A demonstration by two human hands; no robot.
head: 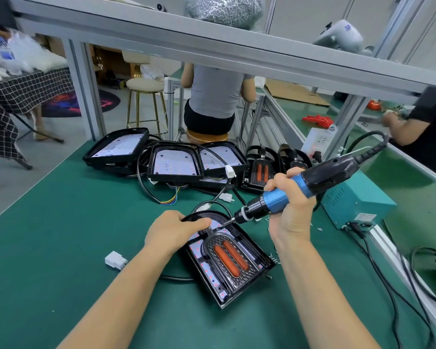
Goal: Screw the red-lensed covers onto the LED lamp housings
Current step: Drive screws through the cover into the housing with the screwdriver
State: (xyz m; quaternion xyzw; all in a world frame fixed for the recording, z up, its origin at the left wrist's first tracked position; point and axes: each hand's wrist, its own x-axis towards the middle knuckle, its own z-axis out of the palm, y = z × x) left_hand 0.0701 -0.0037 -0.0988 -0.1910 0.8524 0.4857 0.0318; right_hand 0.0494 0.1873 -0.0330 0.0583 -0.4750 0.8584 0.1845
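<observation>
A black LED lamp housing lies on the green mat in front of me, with a cover carrying two red lenses seated in it. My left hand rests on the housing's far left end, its thumb lying along the rim toward the bit. My right hand grips a blue and black electric screwdriver, tilted, its bit touching the housing's far end. Loose screws lie on the mat by the housing's right side.
Several uncovered housings with cables are stacked at the back, next to covered ones. A teal power box stands right. A white connector lies left. A shelf rail crosses overhead. Other persons work behind and at right.
</observation>
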